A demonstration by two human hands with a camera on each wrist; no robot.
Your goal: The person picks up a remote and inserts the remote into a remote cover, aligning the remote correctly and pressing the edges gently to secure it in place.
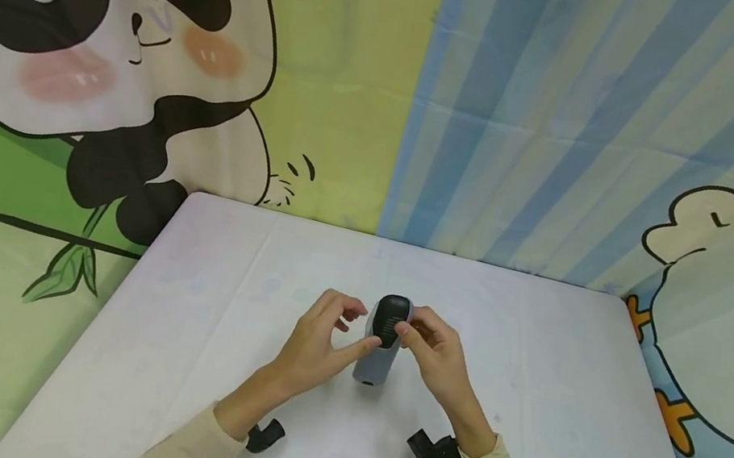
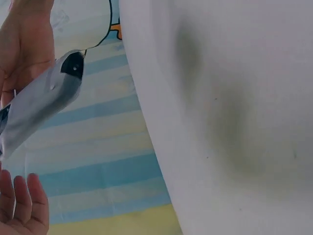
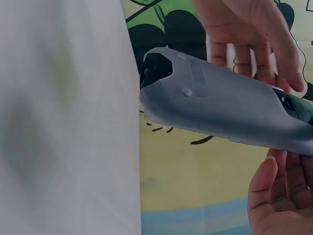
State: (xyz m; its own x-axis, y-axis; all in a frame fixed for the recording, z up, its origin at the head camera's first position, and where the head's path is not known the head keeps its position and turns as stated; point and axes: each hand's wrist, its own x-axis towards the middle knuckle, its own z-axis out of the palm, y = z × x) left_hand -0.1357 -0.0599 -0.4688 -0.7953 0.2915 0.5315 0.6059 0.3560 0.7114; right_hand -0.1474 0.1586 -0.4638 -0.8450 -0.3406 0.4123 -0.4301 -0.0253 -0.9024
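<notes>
A long grey device (image 1: 375, 365) with a black panel is held up above the white table, its lower end tilted toward me. My right hand (image 1: 436, 356) pinches its upper right edge, thumb on the black panel and fingers behind. My left hand (image 1: 317, 347) is at the left side; its thumb tip touches the black panel's lower edge while the other fingers stay apart from the device. In the right wrist view the grey body (image 3: 220, 103) shows a notched end with a dark recess. The left wrist view catches the left fingertips (image 2: 36, 200) below the device (image 2: 44, 100).
The white table (image 1: 195, 411) spreads beneath both hands. Behind it hangs a printed cloth (image 1: 349, 78) with a panda, stripes and a white cartoon animal. Black straps with camera mounts (image 1: 435, 449) sit at the wrists.
</notes>
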